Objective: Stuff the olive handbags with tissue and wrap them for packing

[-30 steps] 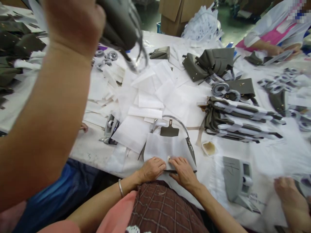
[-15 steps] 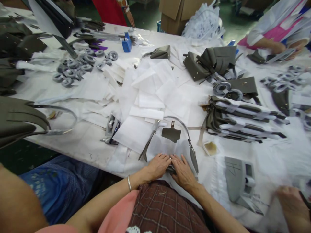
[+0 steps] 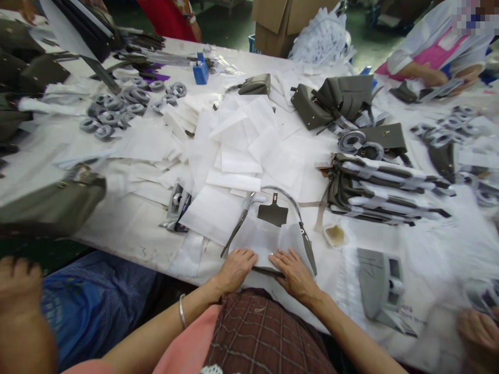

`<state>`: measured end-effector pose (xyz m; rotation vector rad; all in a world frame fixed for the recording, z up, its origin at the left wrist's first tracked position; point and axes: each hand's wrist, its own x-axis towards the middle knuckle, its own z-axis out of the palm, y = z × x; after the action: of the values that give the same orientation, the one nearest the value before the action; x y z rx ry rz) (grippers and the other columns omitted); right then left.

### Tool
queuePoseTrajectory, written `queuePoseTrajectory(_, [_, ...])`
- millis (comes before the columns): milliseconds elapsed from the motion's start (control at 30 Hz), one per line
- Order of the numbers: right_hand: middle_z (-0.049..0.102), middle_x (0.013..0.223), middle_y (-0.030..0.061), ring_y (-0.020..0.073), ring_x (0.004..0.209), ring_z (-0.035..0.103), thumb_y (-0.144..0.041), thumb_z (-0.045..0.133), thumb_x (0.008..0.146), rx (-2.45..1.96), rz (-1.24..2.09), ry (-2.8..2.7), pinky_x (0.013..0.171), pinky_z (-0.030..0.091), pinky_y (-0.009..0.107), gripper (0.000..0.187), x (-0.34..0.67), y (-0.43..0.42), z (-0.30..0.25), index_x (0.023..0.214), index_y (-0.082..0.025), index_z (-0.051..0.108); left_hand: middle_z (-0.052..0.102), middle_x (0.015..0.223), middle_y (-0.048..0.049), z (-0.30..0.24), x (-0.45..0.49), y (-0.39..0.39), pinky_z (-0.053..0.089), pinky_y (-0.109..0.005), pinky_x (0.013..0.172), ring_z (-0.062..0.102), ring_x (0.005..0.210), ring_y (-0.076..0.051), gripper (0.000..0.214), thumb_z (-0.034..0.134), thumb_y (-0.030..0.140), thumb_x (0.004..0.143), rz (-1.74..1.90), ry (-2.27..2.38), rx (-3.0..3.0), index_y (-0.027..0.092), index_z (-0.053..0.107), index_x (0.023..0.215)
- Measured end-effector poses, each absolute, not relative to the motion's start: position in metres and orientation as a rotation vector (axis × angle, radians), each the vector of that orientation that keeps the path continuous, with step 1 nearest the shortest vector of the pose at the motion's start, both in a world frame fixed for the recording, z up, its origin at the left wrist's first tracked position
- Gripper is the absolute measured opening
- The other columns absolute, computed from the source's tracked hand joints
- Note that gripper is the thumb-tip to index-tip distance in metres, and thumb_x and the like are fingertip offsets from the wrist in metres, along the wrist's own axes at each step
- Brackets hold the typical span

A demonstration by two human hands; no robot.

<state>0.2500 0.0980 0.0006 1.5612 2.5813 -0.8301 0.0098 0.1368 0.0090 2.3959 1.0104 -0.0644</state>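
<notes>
A small olive-grey handbag wrapped in white tissue paper lies at the near table edge. Its dark flap tab and thin curved handle poke out of the wrap. My left hand rests on the wrap's lower left corner with its fingers bent down on the paper. My right hand lies flat on the lower right part, fingers spread. A strip of the bag's dark bottom edge shows between the two hands. Neither hand lifts anything.
Loose white paper sheets cover the table's middle. A grey tape dispenser and small dish sit to the right, a stack of wrapped olive bags beyond. At the left edge a neighbour's hand and olive bag. Tape rolls lie far left.
My hands have slid apart along the wrap's bottom edge. The neighbour's arm, raised with an olive bag a second ago, has come down; the bag now sits at the table's left edge.
</notes>
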Motion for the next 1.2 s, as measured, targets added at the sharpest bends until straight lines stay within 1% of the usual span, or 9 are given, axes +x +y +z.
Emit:
queuePoseTrajectory(167, [0.066, 0.123, 0.0122, 0.0253, 0.117, 0.059, -0.014, 0.065, 0.082, 1.526, -0.881, 2.538, 0.11, 0.037, 0.048, 0.047, 0.254, 0.108, 0.008, 0.128, -0.017, 0.054, 0.069, 0.099, -0.0025, 0.004, -0.002, 0.168, 0.046, -0.029, 0.083, 0.063, 0.094, -0.021, 0.018, 0.066, 0.021, 0.084, -0.074, 1.185, 2.037, 0.021, 0.066, 0.101])
queuePoseTrajectory(333, [0.067, 0.116, 0.0107, 0.0258, 0.112, 0.06, -0.016, 0.065, 0.082, 1.5, -0.766, 2.602, 0.104, 0.041, 0.045, 0.032, 0.264, 0.114, 0.017, 0.113, -0.018, 0.058, 0.071, 0.088, 0.0017, -0.003, -0.005, 0.193, 0.048, -0.024, 0.073, 0.066, 0.081, -0.018, 0.019, 0.071, 0.028, 0.08, -0.08, 1.166, 1.977, 0.022, 0.068, 0.098])
queuePoseTrajectory(400, [0.067, 0.114, 0.0102, 0.0258, 0.111, 0.059, -0.016, 0.063, 0.084, 1.538, -0.73, 2.634, 0.102, 0.04, 0.044, 0.028, 0.268, 0.11, 0.017, 0.111, -0.019, 0.058, 0.071, 0.099, 0.0004, -0.006, -0.007, 0.189, 0.049, -0.026, 0.081, 0.066, 0.09, -0.019, 0.03, 0.073, 0.027, 0.079, -0.066, 1.141, 1.983, 0.023, 0.065, 0.108])
queuePoseTrajectory(500, [0.067, 0.102, 0.0078, 0.0247, 0.1, 0.059, -0.018, 0.06, 0.088, 1.622, -0.724, 2.622, 0.091, 0.043, 0.039, 0.019, 0.271, 0.104, 0.012, 0.106, -0.02, 0.059, 0.061, 0.128, -0.007, -0.013, -0.011, 0.172, 0.046, -0.033, 0.098, 0.059, 0.114, -0.022, 0.059, 0.071, 0.023, 0.081, 0.087, 1.059, 2.158, 0.023, 0.047, 0.135])
queuePoseTrajectory(600, [0.065, 0.089, 0.0059, 0.0242, 0.088, 0.058, -0.021, 0.058, 0.089, 1.672, -0.685, 2.579, 0.081, 0.041, 0.037, 0.009, 0.269, 0.104, 0.01, 0.099, -0.02, 0.06, 0.051, 0.14, -0.0128, -0.018, -0.017, 0.15, 0.045, -0.039, 0.101, 0.054, 0.121, -0.024, 0.055, 0.062, 0.019, 0.088, 0.31, 0.974, 2.43, 0.022, 0.04, 0.139])
queuePoseTrajectory(733, [0.064, 0.09, 0.006, 0.0246, 0.089, 0.056, -0.025, 0.06, 0.089, 1.62, -0.694, 2.595, 0.08, 0.04, 0.037, 0.011, 0.269, 0.108, 0.016, 0.099, -0.021, 0.06, 0.059, 0.124, -0.0121, -0.018, -0.021, 0.133, 0.043, -0.043, 0.1, 0.053, 0.117, -0.026, 0.029, 0.054, 0.019, 0.093, 0.324, 1.086, 2.514, 0.021, 0.053, 0.122])
queuePoseTrajectory(900, [0.065, 0.107, 0.0078, 0.0255, 0.1, 0.056, -0.021, 0.066, 0.084, 1.472, -0.763, 2.624, 0.088, 0.041, 0.039, 0.028, 0.277, 0.114, 0.025, 0.111, -0.02, 0.058, 0.062, 0.097, -0.0063, -0.019, -0.017, 0.146, 0.045, -0.036, 0.085, 0.056, 0.095, -0.022, 0.01, 0.054, 0.02, 0.093, 0.129, 1.159, 2.319, 0.019, 0.059, 0.102])
queuePoseTrajectory(1033, [0.066, 0.105, 0.0079, 0.0237, 0.099, 0.058, -0.019, 0.058, 0.09, 1.386, -0.815, 2.649, 0.09, 0.042, 0.038, 0.023, 0.284, 0.121, 0.024, 0.113, -0.019, 0.057, 0.063, 0.092, -0.0039, -0.025, -0.013, 0.173, 0.044, -0.03, 0.081, 0.057, 0.09, -0.019, 0.013, 0.05, 0.026, 0.096, 0.053, 1.191, 2.184, 0.018, 0.061, 0.095])
queuePoseTrajectory(1200, [0.068, 0.089, 0.0072, 0.0238, 0.087, 0.061, -0.02, 0.049, 0.095, 1.476, -0.749, 2.49, 0.08, 0.043, 0.035, 0.012, 0.279, 0.133, 0.016, 0.096, -0.019, 0.062, 0.066, 0.09, -0.0025, -0.033, -0.009, 0.189, 0.044, -0.028, 0.08, 0.06, 0.087, -0.018, 0.022, 0.044, 0.03, 0.099, -0.012, 1.191, 2.127, 0.019, 0.062, 0.093])
